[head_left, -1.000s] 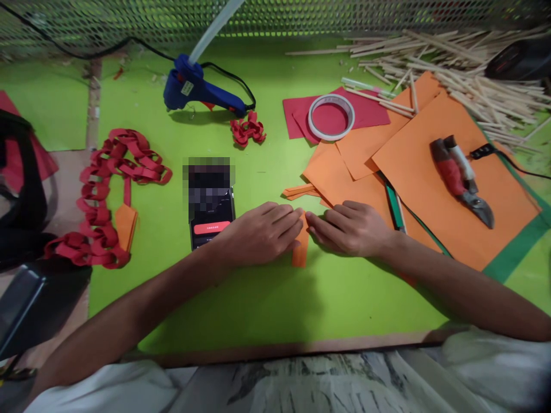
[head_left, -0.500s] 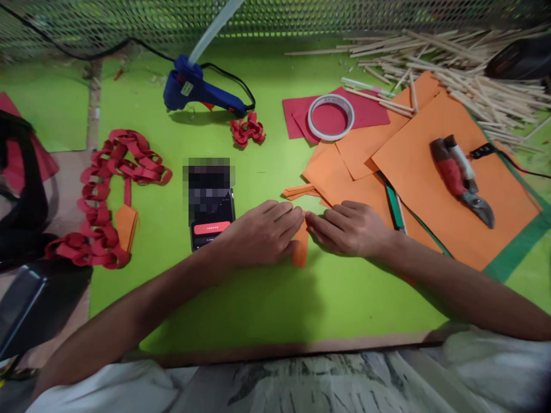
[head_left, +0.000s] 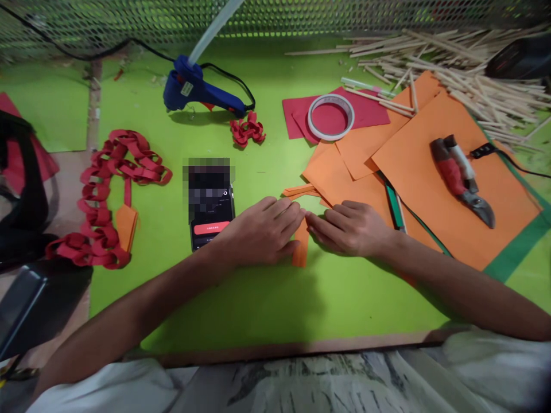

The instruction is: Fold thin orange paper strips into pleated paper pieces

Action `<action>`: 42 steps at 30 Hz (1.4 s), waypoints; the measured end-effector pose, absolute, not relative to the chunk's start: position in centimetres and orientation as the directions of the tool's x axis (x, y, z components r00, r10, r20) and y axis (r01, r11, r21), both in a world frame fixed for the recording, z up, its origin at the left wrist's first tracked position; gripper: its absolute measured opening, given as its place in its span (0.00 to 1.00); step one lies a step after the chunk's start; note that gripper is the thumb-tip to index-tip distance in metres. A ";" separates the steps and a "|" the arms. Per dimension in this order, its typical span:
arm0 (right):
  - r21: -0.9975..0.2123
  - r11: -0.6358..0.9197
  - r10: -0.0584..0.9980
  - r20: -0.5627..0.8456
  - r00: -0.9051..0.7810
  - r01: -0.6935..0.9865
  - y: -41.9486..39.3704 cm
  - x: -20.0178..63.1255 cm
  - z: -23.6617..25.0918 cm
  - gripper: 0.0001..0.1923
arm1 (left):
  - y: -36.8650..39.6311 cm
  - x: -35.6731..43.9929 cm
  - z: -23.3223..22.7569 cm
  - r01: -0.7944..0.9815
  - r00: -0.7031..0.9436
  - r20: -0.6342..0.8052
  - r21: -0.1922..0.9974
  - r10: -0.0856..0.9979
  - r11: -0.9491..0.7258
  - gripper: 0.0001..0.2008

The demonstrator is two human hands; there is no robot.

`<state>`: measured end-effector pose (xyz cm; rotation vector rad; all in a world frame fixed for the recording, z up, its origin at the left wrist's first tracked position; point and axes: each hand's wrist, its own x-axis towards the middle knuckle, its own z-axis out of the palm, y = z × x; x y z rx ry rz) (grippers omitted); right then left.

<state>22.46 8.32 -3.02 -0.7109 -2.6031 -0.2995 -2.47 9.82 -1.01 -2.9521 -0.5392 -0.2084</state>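
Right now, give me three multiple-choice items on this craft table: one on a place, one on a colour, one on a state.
1. Where does the tape ring lie?
A. on red paper
B. on the phone
C. beside the paper chain

2. What colour is the strip under both hands?
A. red
B. green
C. orange

3. How is the cutter?
A. in the right hand
B. lying untouched on an orange sheet
C. hanging on the mesh

Answers:
1. A: red paper shows inside and around the ring.
2. C: orange shows between the left hand and the right hand, whose fingers press it to the mat.
3. B: it rests on the sheet, away from both hands.
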 end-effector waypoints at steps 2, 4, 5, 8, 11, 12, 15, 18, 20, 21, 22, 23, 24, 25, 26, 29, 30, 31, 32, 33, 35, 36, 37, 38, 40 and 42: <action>0.091 0.852 0.423 0.460 -0.781 0.515 8.3 22.5 -3.0 0.14 | 9.8 -2.4 -0.9 0.360 0.927 0.157 -0.131 0.339 -0.924 0.26; 0.091 0.858 0.411 0.468 -0.782 0.505 8.3 22.5 -3.0 0.13 | 9.7 -2.5 -1.0 0.361 0.926 0.168 -0.137 0.337 -0.923 0.25; 0.095 0.860 0.405 0.470 -0.784 0.501 8.3 22.5 -3.0 0.12 | 9.7 -2.5 -1.0 0.361 0.925 0.181 -0.138 0.335 -0.922 0.26; 0.119 0.857 0.397 0.469 -0.789 0.502 8.3 22.4 -2.9 0.10 | 9.6 -2.7 -1.1 0.354 0.927 0.191 -0.171 0.322 -0.919 0.27; 0.133 0.854 0.395 0.465 -0.792 0.503 8.3 22.4 -2.8 0.11 | 9.5 -2.7 -1.0 0.338 0.938 0.160 -0.218 0.308 -0.915 0.27; 0.135 0.856 0.390 0.463 -0.795 0.499 8.3 22.4 -2.7 0.12 | 9.4 -2.6 -0.9 0.335 0.939 0.154 -0.219 0.307 -0.916 0.27; 0.136 0.862 0.380 0.465 -0.800 0.488 8.4 22.4 -2.7 0.13 | 9.5 -2.5 -0.8 0.349 0.933 0.161 -0.185 0.322 -0.919 0.25; 0.132 0.865 0.374 0.474 -0.797 0.484 8.4 22.5 -2.8 0.11 | 9.6 -2.5 -0.9 0.370 0.924 0.160 -0.153 0.347 -0.916 0.25; 0.128 0.873 0.362 0.478 -0.800 0.471 8.4 22.5 -2.8 0.10 | 9.7 -2.6 -0.9 0.376 0.922 0.152 -0.142 0.355 -0.916 0.25; 0.124 0.875 0.359 0.480 -0.801 0.467 8.3 22.5 -2.8 0.10 | 9.6 -2.6 -0.8 0.377 0.923 0.145 -0.140 0.358 -0.916 0.24; 0.121 0.876 0.360 0.482 -0.799 0.467 8.3 22.5 -2.9 0.09 | 9.6 -2.6 -0.8 0.374 0.925 0.137 -0.142 0.356 -0.917 0.24; 0.118 0.873 0.365 0.483 -0.796 0.473 8.3 22.5 -2.9 0.09 | 9.5 -2.6 -0.8 0.368 0.928 0.130 -0.149 0.350 -0.918 0.24; 0.115 0.870 0.375 0.481 -0.793 0.480 8.2 22.5 -2.9 0.09 | 9.5 -2.6 -0.8 0.359 0.931 0.128 -0.160 0.342 -0.919 0.24; 0.110 0.865 0.386 0.478 -0.789 0.489 8.2 22.5 -2.9 0.09 | 9.4 -2.7 -0.7 0.350 0.935 0.129 -0.174 0.331 -0.921 0.23; 0.104 0.861 0.396 0.477 -0.785 0.498 8.2 22.5 -3.0 0.10 | 9.3 -2.7 -0.7 0.341 0.938 0.135 -0.187 0.320 -0.921 0.23; 0.073 0.856 0.424 0.468 -0.776 0.512 8.2 22.6 -3.2 0.10 | 9.0 -2.7 -0.7 0.347 0.934 0.160 -0.193 0.320 -0.918 0.22; 0.062 0.854 0.433 0.465 -0.772 0.516 8.2 22.6 -3.3 0.10 | 8.9 -2.7 -0.7 0.356 0.931 0.161 -0.185 0.329 -0.916 0.22; 0.054 0.851 0.442 0.462 -0.769 0.522 8.2 22.6 -3.4 0.10 | 8.9 -2.7 -0.7 0.364 0.927 0.162 -0.176 0.338 -0.914 0.22; 0.048 0.848 0.451 0.457 -0.766 0.528 8.2 22.6 -3.4 0.10 | 8.8 -2.6 -0.7 0.371 0.924 0.163 -0.167 0.346 -0.914 0.22; 0.044 0.844 0.459 0.453 -0.764 0.534 8.3 22.6 -3.4 0.10 | 8.8 -2.6 -0.8 0.377 0.921 0.165 -0.158 0.352 -0.913 0.22; 0.038 0.838 0.473 0.446 -0.760 0.544 8.3 22.5 -3.3 0.10 | 8.8 -2.6 -0.9 0.387 0.915 0.177 -0.136 0.362 -0.912 0.22; 0.034 0.836 0.479 0.442 -0.759 0.548 8.3 22.5 -3.3 0.11 | 8.9 -2.6 -0.9 0.391 0.912 0.182 -0.124 0.367 -0.912 0.21; 0.029 0.834 0.484 0.439 -0.757 0.550 8.3 22.4 -3.2 0.11 | 8.9 -2.7 -1.0 0.395 0.910 0.185 -0.113 0.371 -0.912 0.21; 0.023 0.833 0.489 0.436 -0.755 0.553 8.3 22.4 -3.1 0.11 | 8.9 -2.7 -1.0 0.397 0.908 0.186 -0.105 0.375 -0.912 0.21; 0.011 0.831 0.499 0.430 -0.753 0.556 8.2 22.2 -3.0 0.12 | 9.0 -2.7 -1.1 0.398 0.908 0.182 -0.098 0.377 -0.912 0.22; 0.003 0.826 0.511 0.416 -0.752 0.564 8.2 22.1 -3.0 0.13 | 9.1 -2.7 -1.0 0.401 0.908 0.178 -0.096 0.380 -0.911 0.22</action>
